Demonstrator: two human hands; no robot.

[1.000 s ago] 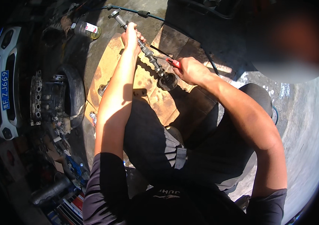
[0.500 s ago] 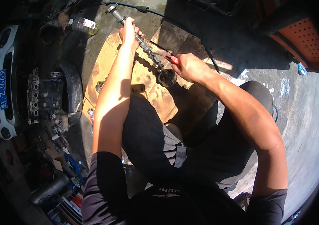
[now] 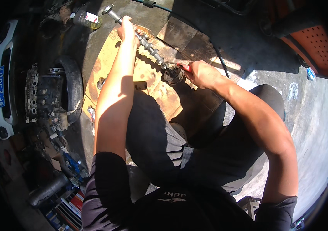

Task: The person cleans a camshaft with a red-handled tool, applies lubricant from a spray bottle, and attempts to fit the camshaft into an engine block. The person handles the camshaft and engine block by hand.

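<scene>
A long grey metal shaft with lobes [image 3: 151, 48] lies slanted over a sheet of brown cardboard [image 3: 154, 90] on the ground. My left hand [image 3: 128, 31] grips the shaft near its far end. At the near end sits a round toothed wheel [image 3: 173, 75]. My right hand [image 3: 203, 74] is shut on a red-handled tool [image 3: 184, 67] whose tip touches the shaft beside that wheel. I sit with my dark-trousered knees under both arms.
A plastic bottle of yellowish liquid [image 3: 87, 19] lies beyond the cardboard. A tyre holding an engine block [image 3: 71, 86] stands at left, a white car bumper [image 3: 2, 81] further left. A dark hose [image 3: 216, 52] crosses the concrete; an orange perforated panel [image 3: 314, 46] is upper right.
The view has shifted down and right a little. Both hands keep their hold on the shaft and the tool; the person seen at upper right a second ago is out of view.
</scene>
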